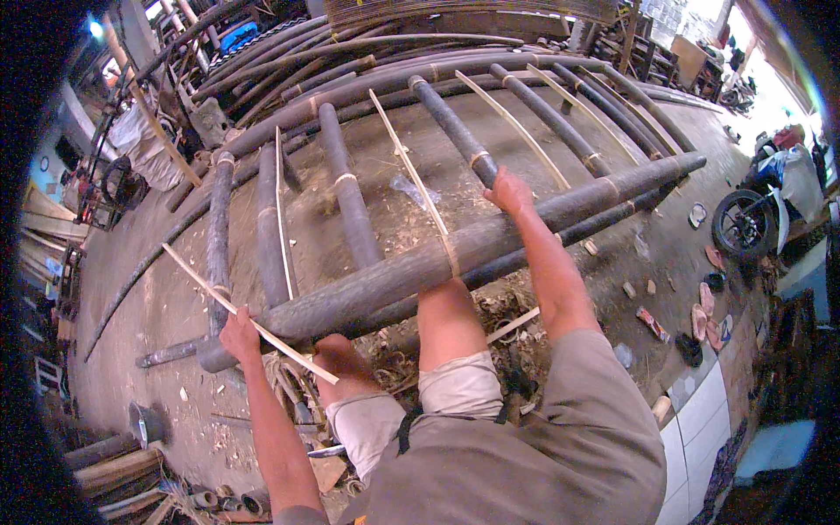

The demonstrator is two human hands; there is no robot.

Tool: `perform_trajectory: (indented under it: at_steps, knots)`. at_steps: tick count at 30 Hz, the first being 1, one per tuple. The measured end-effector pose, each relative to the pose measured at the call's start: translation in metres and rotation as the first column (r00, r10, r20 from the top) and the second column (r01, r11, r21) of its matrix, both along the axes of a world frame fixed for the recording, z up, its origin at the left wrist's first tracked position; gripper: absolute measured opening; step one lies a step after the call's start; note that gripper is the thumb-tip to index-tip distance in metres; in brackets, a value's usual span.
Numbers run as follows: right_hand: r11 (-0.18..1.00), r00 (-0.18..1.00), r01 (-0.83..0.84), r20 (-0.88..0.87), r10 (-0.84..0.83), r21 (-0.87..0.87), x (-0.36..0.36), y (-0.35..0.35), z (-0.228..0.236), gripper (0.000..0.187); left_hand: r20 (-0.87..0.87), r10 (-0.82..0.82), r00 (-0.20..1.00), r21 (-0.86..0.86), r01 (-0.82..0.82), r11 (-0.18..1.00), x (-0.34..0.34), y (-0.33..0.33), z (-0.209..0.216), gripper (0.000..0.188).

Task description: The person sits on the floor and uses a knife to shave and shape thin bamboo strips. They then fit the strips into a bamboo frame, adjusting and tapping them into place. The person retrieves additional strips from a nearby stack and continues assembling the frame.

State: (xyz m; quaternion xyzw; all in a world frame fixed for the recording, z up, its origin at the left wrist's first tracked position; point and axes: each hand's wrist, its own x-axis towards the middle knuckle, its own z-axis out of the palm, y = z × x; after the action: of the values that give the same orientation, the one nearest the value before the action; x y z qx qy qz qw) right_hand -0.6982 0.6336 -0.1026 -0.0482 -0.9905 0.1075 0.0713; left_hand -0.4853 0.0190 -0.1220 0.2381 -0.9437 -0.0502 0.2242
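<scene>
A frame of dark bamboo poles lies before me, its thick near pole crossing above my knees. My left hand is closed around a thin pale bamboo strip, which slants over the left end of that pole. Farther right, my right hand grips the near end of a dark bamboo crosspiece, just beyond the thick pole. Other crosspieces, such as a dark one, run to the far pole. Between them lie several pale strips, one of them the strip left of my right hand.
Long bamboo poles are stacked behind the frame. Wood shavings litter the floor around my legs. To the right are a motorcycle and loose sandals. A dark bucket and bamboo offcuts stand at the lower left.
</scene>
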Motion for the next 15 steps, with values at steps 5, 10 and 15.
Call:
perform_trajectory:
  at_steps: [5, 10, 15]
  knots:
    - [1.0, 0.999, 0.009, 0.036, -0.01, 0.023, -0.003, 0.005, 0.0, 0.064, 0.117, -0.058, 0.991, -0.175, 0.078, 0.981, -0.002, -0.011, -0.009, 0.041]
    - [0.998, 0.998, -0.058, 0.031, 0.058, -0.006, -0.01, -0.007, -0.006, 0.063, 0.057, -0.018, 0.998, -0.128, 0.025, 0.991, 0.011, -0.03, -0.015, 0.041]
    - [0.999, 0.999, -0.035, 0.036, 0.034, 0.025, -0.006, 0.01, -0.002, 0.067, -0.033, 0.073, 0.997, 0.165, -0.067, 0.984, 0.004, 0.03, 0.025, 0.047]
